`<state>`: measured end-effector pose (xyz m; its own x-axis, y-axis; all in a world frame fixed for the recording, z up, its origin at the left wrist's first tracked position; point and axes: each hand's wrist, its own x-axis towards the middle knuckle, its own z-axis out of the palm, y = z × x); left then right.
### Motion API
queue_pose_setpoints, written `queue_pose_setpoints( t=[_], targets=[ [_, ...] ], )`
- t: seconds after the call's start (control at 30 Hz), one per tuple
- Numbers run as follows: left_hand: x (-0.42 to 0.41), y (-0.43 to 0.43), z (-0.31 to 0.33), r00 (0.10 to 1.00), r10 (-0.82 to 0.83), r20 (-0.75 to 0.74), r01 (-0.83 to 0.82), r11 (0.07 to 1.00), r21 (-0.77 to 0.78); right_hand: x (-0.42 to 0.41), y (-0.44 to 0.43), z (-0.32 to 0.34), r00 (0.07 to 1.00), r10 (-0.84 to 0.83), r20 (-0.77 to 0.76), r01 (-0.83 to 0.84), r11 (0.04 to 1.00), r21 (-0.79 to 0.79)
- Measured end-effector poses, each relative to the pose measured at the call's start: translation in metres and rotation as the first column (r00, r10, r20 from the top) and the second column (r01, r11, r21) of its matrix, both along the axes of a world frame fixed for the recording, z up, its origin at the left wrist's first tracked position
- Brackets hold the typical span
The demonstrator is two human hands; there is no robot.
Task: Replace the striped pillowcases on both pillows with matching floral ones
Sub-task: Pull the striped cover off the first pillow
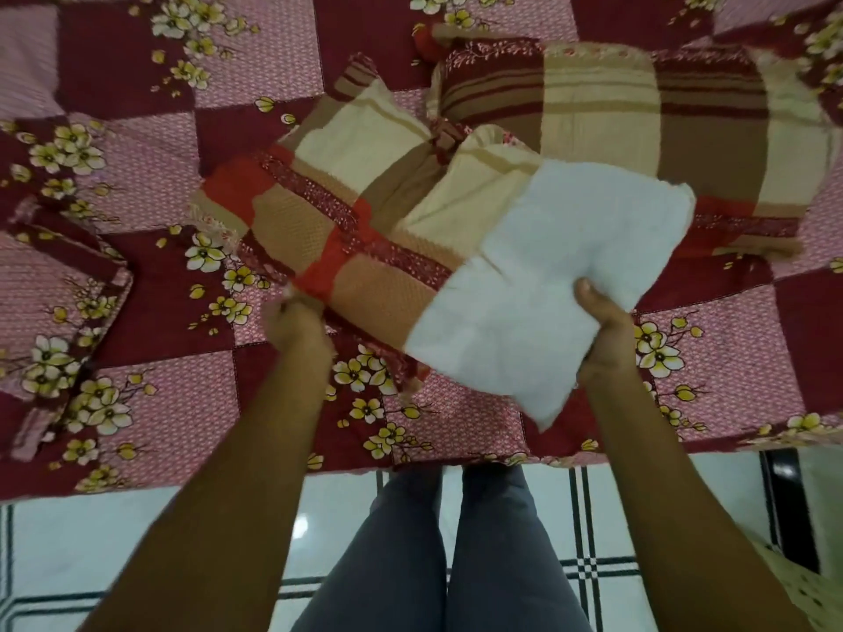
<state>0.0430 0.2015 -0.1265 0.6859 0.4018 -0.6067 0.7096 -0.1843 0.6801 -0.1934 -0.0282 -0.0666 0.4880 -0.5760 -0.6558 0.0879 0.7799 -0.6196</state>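
A white pillow [543, 285] sticks halfway out of a striped pillowcase [337, 221] in brown, cream and red, just above the bed. My right hand [604, 330] grips the bare white end of the pillow, thumb on top. My left hand [296, 328] pinches the near edge of the striped pillowcase. A second pillow in its striped pillowcase [638, 130] lies behind, at the back right. Folded floral pillowcases [68, 285] in maroon and pink lie at the left of the bed.
The bed is covered by a maroon and pink patchwork sheet [456, 426] with yellow-white flowers. Its near edge runs just in front of my legs [447, 563]. White tiled floor [137, 554] with dark lines lies below.
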Motion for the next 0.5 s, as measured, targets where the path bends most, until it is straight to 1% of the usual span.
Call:
queue_pose_setpoints(
  t=[0.03,0.07,0.13,0.2,0.23,0.27,0.3,0.33,0.37,0.4,0.43,0.47,0.5],
  targets=[
    [0.015,0.001,0.003,0.997,-0.06,0.045,0.058,0.997,0.042,-0.007,-0.006,0.002,1.0,0.023,-0.002,-0.023,1.0,0.0],
    [0.028,0.002,0.003,0.987,-0.146,0.067,0.139,0.985,0.1,-0.014,-0.009,0.002,0.998,0.043,-0.053,-0.044,0.999,-0.006],
    [0.041,-0.001,0.0,0.957,-0.287,0.036,0.274,0.939,0.208,-0.023,-0.009,-0.006,0.973,0.106,-0.204,-0.11,0.994,-0.007],
    [0.036,-0.017,0.007,0.936,-0.348,-0.06,0.348,0.882,0.317,-0.031,-0.007,-0.022,0.908,0.189,-0.375,-0.194,0.981,0.024],
    [0.03,-0.026,0.012,0.927,-0.372,-0.055,0.361,0.839,0.408,-0.032,-0.006,-0.028,0.873,0.208,-0.442,-0.218,0.976,0.029],
    [0.023,-0.04,0.02,0.898,-0.439,0.027,0.372,0.79,0.488,-0.032,-0.007,-0.034,0.843,0.18,-0.507,-0.21,0.978,-0.003],
    [0.016,-0.055,0.029,0.821,-0.548,0.162,0.391,0.746,0.539,-0.03,-0.009,-0.037,0.827,0.103,-0.553,-0.159,0.986,-0.053],
    [0.011,-0.07,0.032,0.682,-0.668,0.298,0.431,0.696,0.575,-0.026,-0.013,-0.037,0.811,-0.006,-0.585,-0.094,0.986,-0.141],
    [0.005,-0.089,0.039,0.528,-0.764,0.371,0.473,0.628,0.618,-0.021,-0.018,-0.036,0.777,-0.115,-0.619,-0.088,0.954,-0.287],
    [0.004,-0.108,0.041,0.403,-0.833,0.378,0.513,0.548,0.66,-0.014,-0.024,-0.032,0.732,-0.174,-0.659,-0.189,0.876,-0.443],
    [0.004,-0.129,0.043,0.315,-0.888,0.334,0.56,0.458,0.69,-0.005,-0.031,-0.026,0.684,-0.196,-0.703,-0.352,0.755,-0.553],
    [0.006,-0.15,0.045,0.248,-0.934,0.257,0.615,0.357,0.703,0.005,-0.039,-0.023,0.635,-0.19,-0.749,-0.519,0.614,-0.595],
    [0.01,-0.169,0.042,0.189,-0.967,0.17,0.672,0.254,0.696,0.016,-0.047,-0.019,0.568,-0.163,-0.807,-0.675,0.469,-0.57]
  ],
)
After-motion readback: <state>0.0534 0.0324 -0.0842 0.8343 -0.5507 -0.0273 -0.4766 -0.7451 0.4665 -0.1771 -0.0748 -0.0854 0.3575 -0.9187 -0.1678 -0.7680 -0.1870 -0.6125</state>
